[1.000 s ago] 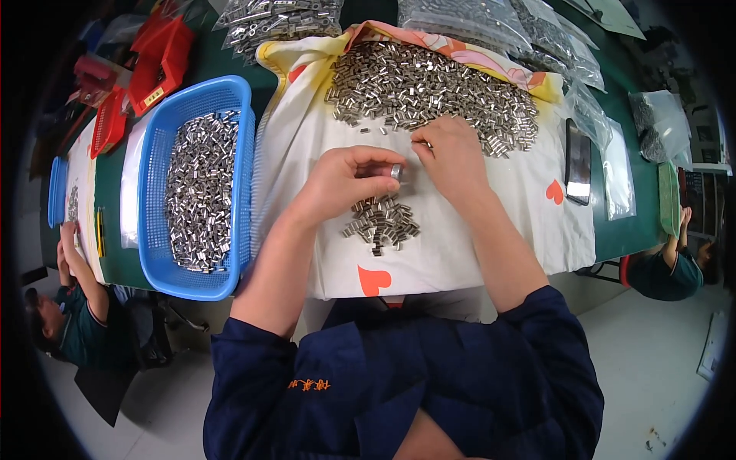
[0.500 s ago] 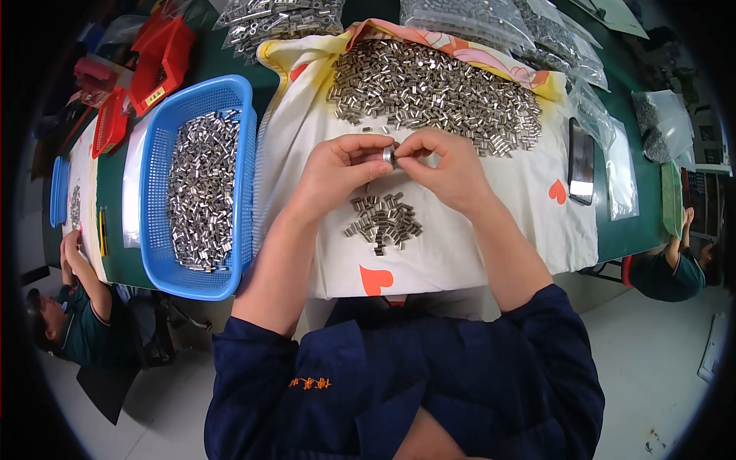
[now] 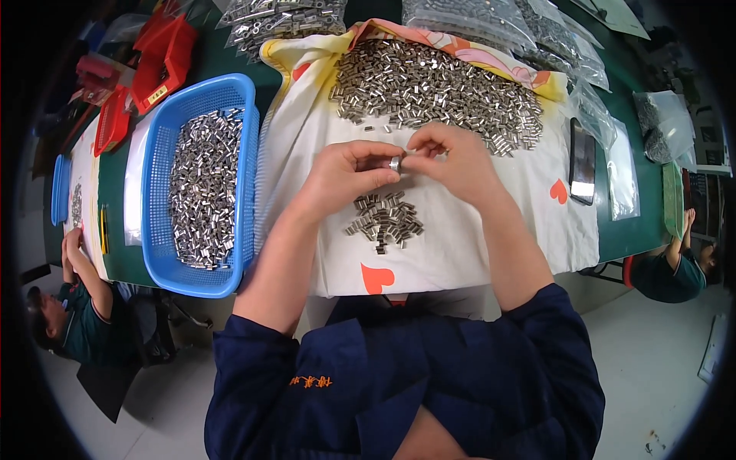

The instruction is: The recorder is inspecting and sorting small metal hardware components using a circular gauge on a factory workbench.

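Over the white cloth (image 3: pixel 529 230), my left hand (image 3: pixel 345 178) pinches a small shiny metal ring (image 3: pixel 395 163) between thumb and fingers. Meeting it from the right, my right hand (image 3: pixel 458 165) has its fingers curled in at the ring's edge; whatever it grips is too small to make out. Just below the hands lies a small heap of short metal sleeves (image 3: pixel 383 221). Beyond them spreads a much larger heap of similar sleeves (image 3: pixel 437 88), with a few loose ones at its near edge.
A blue plastic basket (image 3: pixel 249 165) of metal pieces stands on the left, with red bins (image 3: pixel 165 65) behind. Bags of metal parts (image 3: pixel 468 23) line the back. On the right lie a phone (image 3: pixel 581 161) and clear plastic bags (image 3: pixel 622 172). Other people sit at both sides.
My hands have shifted slightly; the right fingers have loosened and lifted a little, and the ring has tilted and moved slightly right and nearer.
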`<state>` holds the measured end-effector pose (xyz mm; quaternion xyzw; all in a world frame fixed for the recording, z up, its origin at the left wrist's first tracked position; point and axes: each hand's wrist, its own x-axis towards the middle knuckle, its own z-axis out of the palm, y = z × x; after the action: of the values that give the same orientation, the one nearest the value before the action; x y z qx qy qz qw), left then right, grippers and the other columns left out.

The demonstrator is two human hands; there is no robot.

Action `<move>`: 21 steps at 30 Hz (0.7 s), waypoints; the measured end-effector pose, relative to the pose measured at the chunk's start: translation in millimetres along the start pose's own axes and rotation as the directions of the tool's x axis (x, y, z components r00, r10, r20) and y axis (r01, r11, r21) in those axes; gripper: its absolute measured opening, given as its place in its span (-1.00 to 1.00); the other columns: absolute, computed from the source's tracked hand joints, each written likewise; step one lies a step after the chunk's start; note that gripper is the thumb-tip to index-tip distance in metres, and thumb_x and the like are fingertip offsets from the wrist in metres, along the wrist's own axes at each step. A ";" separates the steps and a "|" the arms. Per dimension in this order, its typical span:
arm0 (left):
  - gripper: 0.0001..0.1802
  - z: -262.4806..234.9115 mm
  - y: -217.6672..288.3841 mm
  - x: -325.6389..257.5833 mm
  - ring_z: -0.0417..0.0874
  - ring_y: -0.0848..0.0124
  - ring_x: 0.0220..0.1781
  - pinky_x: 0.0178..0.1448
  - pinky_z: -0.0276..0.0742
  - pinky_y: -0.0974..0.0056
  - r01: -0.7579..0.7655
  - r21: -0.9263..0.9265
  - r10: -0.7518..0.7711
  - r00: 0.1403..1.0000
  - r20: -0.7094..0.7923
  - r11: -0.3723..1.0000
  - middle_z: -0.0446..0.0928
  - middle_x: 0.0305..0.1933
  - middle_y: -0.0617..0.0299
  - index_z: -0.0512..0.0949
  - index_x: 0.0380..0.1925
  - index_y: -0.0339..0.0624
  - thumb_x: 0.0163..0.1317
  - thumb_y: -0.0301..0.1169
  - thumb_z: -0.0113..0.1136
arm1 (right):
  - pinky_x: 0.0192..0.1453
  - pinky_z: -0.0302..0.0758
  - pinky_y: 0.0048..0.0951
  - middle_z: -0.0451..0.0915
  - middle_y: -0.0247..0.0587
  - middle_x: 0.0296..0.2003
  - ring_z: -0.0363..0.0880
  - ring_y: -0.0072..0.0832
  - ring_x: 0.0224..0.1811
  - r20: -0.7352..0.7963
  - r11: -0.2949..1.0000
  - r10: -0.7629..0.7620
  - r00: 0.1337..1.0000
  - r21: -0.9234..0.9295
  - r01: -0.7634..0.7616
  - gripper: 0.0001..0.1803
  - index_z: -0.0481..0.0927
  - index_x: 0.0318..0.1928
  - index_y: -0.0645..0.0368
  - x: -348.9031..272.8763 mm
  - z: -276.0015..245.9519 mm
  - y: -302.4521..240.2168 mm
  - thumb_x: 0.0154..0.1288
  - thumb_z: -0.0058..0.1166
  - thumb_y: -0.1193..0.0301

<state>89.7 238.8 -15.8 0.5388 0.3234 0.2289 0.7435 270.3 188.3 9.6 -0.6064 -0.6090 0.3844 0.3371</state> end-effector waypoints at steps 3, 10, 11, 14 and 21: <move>-0.67 2.7 2.5 -3.3 0.50 0.63 -0.37 -0.24 0.45 0.51 -0.037 0.266 0.019 0.997 0.071 0.963 0.55 -0.38 0.30 0.55 -0.19 -0.23 -0.04 -0.52 0.27 | -0.30 0.43 -0.48 0.51 -0.23 -0.51 0.50 -0.45 -0.42 -0.139 0.999 0.010 0.990 0.045 -0.004 -0.85 0.57 -0.34 0.17 8.8 -5.3 7.0 0.01 0.09 0.47; -0.64 0.0 8.1 -6.2 0.45 0.66 -0.34 -0.23 0.41 0.54 -0.069 0.288 -0.009 0.966 0.259 0.955 0.52 -0.38 0.37 0.55 -0.21 -0.25 -0.11 -0.63 0.28 | -0.18 0.32 -0.38 0.43 -0.34 -0.46 0.37 -0.38 -0.29 -0.161 0.692 -0.454 0.876 -0.683 0.233 -0.82 0.59 -0.34 0.03 19.4 29.5 22.0 -0.06 0.13 0.39; -0.64 -0.9 9.1 -6.8 0.45 0.66 -0.34 -0.23 0.41 0.54 -0.069 0.290 -0.006 0.967 0.254 0.955 0.52 -0.38 0.37 0.55 -0.21 -0.25 -0.11 -0.63 0.28 | -0.18 0.31 -0.37 0.42 -0.34 -0.46 0.37 -0.38 -0.29 -0.157 0.703 -0.466 0.871 -0.664 0.256 -0.84 0.58 -0.37 0.04 18.5 30.3 21.3 -0.07 0.13 0.39; -0.64 -2.5 8.2 -8.1 0.46 0.66 -0.34 -0.22 0.42 0.54 -0.054 0.300 -0.030 0.963 0.268 0.952 0.52 -0.37 0.36 0.55 -0.21 -0.27 -0.11 -0.64 0.27 | -0.18 0.31 -0.37 0.42 -0.35 -0.46 0.37 -0.39 -0.29 -0.158 0.738 -0.450 0.879 -0.621 0.266 -0.87 0.57 -0.42 0.05 15.5 31.1 22.1 -0.08 0.13 0.40; -0.68 -8.3 2.7 -2.1 0.48 0.65 -0.31 -0.21 0.44 0.53 -0.008 0.023 0.005 0.989 0.149 1.000 0.53 -0.32 0.33 0.52 -0.19 -0.28 -0.03 -0.62 0.22 | -0.15 0.31 -0.35 0.45 -0.34 -0.44 0.39 -0.37 -0.28 -0.180 0.783 -0.405 0.896 -0.574 0.239 -0.92 0.53 -0.51 0.09 8.4 23.4 18.7 -0.13 0.08 0.51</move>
<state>82.3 243.6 -14.5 0.5643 0.2678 0.1865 0.7583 258.5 194.7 -18.5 -0.6119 -0.7302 0.0395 0.3014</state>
